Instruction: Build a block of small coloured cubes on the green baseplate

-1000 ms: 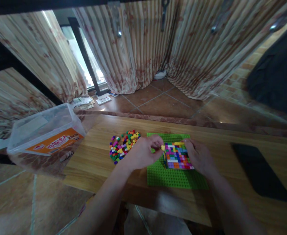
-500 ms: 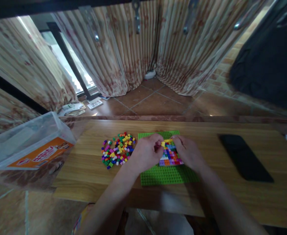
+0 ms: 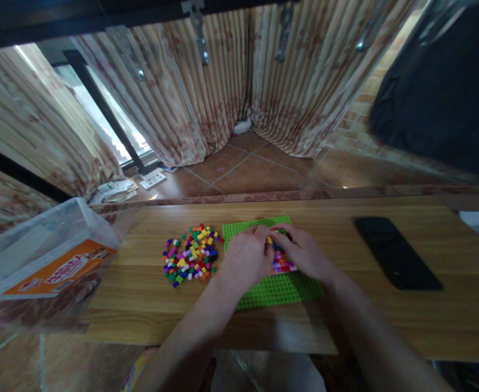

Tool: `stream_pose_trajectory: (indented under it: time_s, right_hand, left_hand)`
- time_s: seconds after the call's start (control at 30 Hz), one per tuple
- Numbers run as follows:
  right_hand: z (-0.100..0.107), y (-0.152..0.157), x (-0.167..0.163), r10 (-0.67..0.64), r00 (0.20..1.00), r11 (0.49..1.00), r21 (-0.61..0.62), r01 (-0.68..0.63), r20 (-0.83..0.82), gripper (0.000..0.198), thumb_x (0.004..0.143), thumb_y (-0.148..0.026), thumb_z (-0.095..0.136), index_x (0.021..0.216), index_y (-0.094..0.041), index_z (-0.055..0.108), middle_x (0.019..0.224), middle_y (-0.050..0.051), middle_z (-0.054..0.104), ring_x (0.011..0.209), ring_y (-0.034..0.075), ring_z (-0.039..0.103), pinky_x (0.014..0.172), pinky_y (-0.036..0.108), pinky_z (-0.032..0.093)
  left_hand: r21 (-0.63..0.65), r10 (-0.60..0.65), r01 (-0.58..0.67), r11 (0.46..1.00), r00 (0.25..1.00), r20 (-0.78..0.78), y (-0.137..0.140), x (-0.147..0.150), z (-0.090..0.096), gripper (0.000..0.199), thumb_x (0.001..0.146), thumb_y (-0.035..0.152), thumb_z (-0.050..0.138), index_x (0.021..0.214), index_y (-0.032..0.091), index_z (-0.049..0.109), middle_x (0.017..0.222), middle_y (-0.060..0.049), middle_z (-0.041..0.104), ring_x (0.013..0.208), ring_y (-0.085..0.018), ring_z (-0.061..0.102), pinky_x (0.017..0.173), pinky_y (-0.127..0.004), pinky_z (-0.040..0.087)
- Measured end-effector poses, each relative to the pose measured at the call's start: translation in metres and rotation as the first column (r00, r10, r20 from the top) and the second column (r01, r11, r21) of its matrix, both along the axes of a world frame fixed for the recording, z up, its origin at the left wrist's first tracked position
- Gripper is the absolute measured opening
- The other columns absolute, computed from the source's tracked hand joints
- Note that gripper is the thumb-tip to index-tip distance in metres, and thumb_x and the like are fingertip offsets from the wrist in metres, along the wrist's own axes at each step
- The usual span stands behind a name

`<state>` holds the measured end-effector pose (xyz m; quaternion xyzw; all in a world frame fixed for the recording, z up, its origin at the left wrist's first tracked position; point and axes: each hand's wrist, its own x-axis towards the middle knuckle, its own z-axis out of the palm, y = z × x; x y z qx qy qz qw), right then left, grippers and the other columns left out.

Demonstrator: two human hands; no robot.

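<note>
A green studded baseplate lies on the wooden table, with a patch of multicoloured toy bricks on it. My left hand is closed over the left side of the patch, its thumb and fingertips at a small yellow brick. From the right, my right hand reaches across the patch with bent fingers, their tips meeting the left fingertips at that brick. What the right fingertips hold, if anything, is hidden. Both hands cover most of the upper patch.
Left of the baseplate is a spread of loose coloured bricks. A clear plastic bin with an orange label stands at the table's left end. A black phone-like slab lies on the right of the table. Patterned curtains hang beyond.
My right hand has moved left over the patch, so its fingers now meet my left hand's and cover more bricks. The whole view has shifted slightly.
</note>
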<state>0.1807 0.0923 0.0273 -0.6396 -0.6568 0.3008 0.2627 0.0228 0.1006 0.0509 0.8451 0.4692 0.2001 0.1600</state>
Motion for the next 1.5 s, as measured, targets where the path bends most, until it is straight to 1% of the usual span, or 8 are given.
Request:
stream_pose_trajectory:
  time_s: [0.07,0.23,0.4,0.77,1.07,1.23,1.33,1.5]
  right_hand:
    - [0.0,-0.001,0.003,0.013,0.999,1.0,-0.007,-0.014,-0.039,0.036,0.088,-0.043,0.049,0.109,-0.02,0.067,0.093,0.005,0.074,0.081,0.02,0.065,0.076,0.029,0.045]
    - [-0.001,-0.001,0.005,0.018,0.997,1.0,0.014,-0.017,-0.069,0.032,0.086,-0.037,0.051,0.109,-0.02,0.068,0.095,0.005,0.074,0.087,0.021,0.065,0.08,0.031,0.046]
    - [-0.002,0.001,0.006,0.016,0.994,1.0,-0.021,-0.018,-0.11,0.034,0.087,-0.036,0.048,0.111,-0.02,0.067,0.094,0.005,0.074,0.088,0.022,0.066,0.081,0.032,0.046]
    - [-0.004,0.002,0.008,0.014,0.98,1.0,-0.002,-0.015,-0.196,0.031,0.09,-0.034,0.045,0.104,-0.022,0.071,0.099,0.004,0.074,0.099,0.022,0.065,0.091,0.034,0.045]
    - [-0.007,0.002,0.009,0.052,0.979,0.999,0.016,-0.05,-0.2,0.03,0.089,-0.037,0.049,0.105,-0.023,0.07,0.089,0.003,0.075,0.089,0.022,0.067,0.084,0.033,0.049]
    - [-0.005,0.001,0.006,0.023,0.987,1.0,-0.011,-0.025,-0.162,0.033,0.088,-0.04,0.048,0.104,-0.021,0.069,0.077,0.003,0.072,0.085,0.022,0.067,0.08,0.032,0.049]
    - [-0.004,0.001,0.004,0.007,0.989,1.0,0.001,-0.007,-0.147,0.032,0.087,-0.04,0.05,0.102,-0.021,0.07,0.079,0.003,0.072,0.084,0.021,0.067,0.079,0.032,0.049]
    - [-0.007,0.002,0.002,-0.035,0.979,0.999,-0.003,0.035,-0.202,0.03,0.085,-0.042,0.053,0.097,-0.021,0.071,0.071,0.002,0.07,0.081,0.021,0.067,0.077,0.031,0.05]
  left_hand:
    - [-0.001,0.01,-0.01,1.0,1.0,-0.001,0.0,0.001,-0.001,0.011,0.081,0.013,0.051,0.087,0.019,0.058,0.079,-0.004,0.064,0.071,-0.019,0.062,0.067,-0.029,0.049]
    - [0.001,0.006,-0.006,1.0,0.999,0.052,-0.001,0.003,-0.005,0.011,0.083,0.012,0.052,0.087,0.019,0.059,0.083,-0.004,0.065,0.074,-0.018,0.062,0.07,-0.028,0.05]
    - [-0.029,0.026,-0.022,0.999,0.992,0.127,-0.002,0.001,-0.01,0.011,0.085,0.013,0.053,0.09,0.019,0.06,0.087,-0.004,0.067,0.079,-0.019,0.064,0.073,-0.03,0.05]
    - [-0.026,0.08,-0.076,0.997,0.969,0.235,-0.006,0.004,-0.015,0.019,0.087,0.014,0.053,0.102,0.022,0.061,0.088,-0.001,0.072,0.075,-0.016,0.066,0.073,-0.028,0.051]
    - [-0.031,0.124,-0.12,0.992,0.96,0.252,-0.01,0.004,-0.018,0.023,0.082,0.015,0.061,0.104,0.023,0.061,0.089,0.0,0.072,0.075,-0.016,0.066,0.074,-0.028,0.051]
    - [-0.017,0.161,-0.161,0.987,0.961,0.223,-0.011,0.006,-0.019,0.023,0.084,0.015,0.058,0.106,0.023,0.061,0.089,0.0,0.073,0.076,-0.017,0.066,0.074,-0.03,0.05]
    - [-0.006,0.174,-0.177,0.984,0.964,0.199,-0.012,0.008,-0.02,0.022,0.085,0.015,0.058,0.105,0.024,0.061,0.091,0.0,0.074,0.08,-0.018,0.067,0.076,-0.031,0.05]
    - [0.0,0.174,-0.178,0.984,0.961,0.214,-0.013,0.008,-0.024,0.021,0.087,0.014,0.057,0.105,0.025,0.061,0.093,0.0,0.074,0.081,-0.017,0.068,0.079,-0.031,0.051]
